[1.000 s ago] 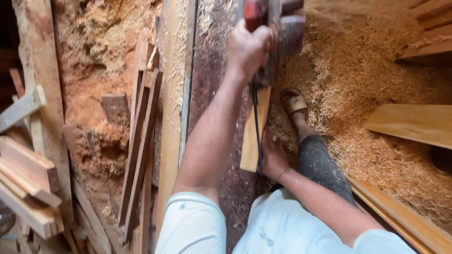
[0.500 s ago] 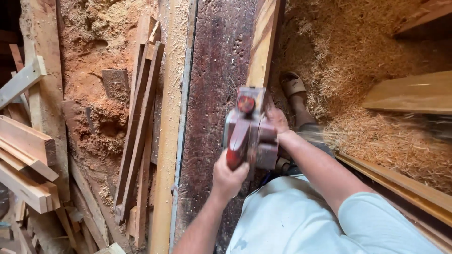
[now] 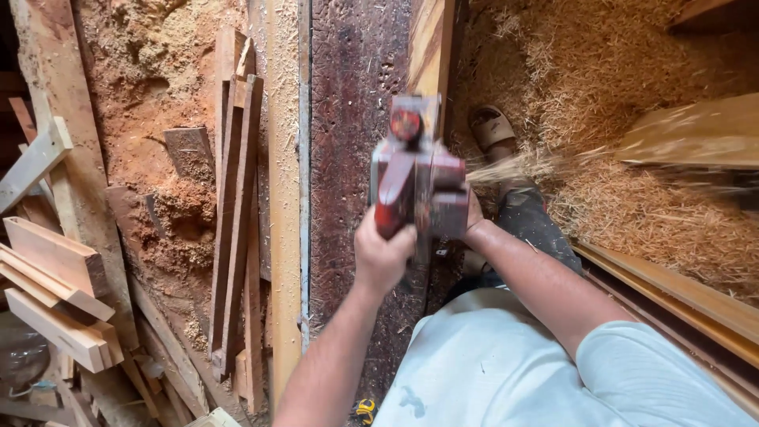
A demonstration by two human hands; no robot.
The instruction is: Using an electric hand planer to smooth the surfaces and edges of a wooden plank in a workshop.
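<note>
Sawdust-strewn workshop floor, blurred red electric planer on pale plank, both hands gripping

Shirt: we wear a pale, whitish short-sleeved top, its cloth creased, with a few faint darker smudges low on the front.
Sleeves: they end above our elbows, so both forearms are bare.
Left hand: bare, no glove, ring or watch that we can see.
Right hand: bare, mostly hidden.
Trousers: dark grey, speckled with pale dust.
Footwear: one open tan sandal with a broad strap across our foot.
</note>
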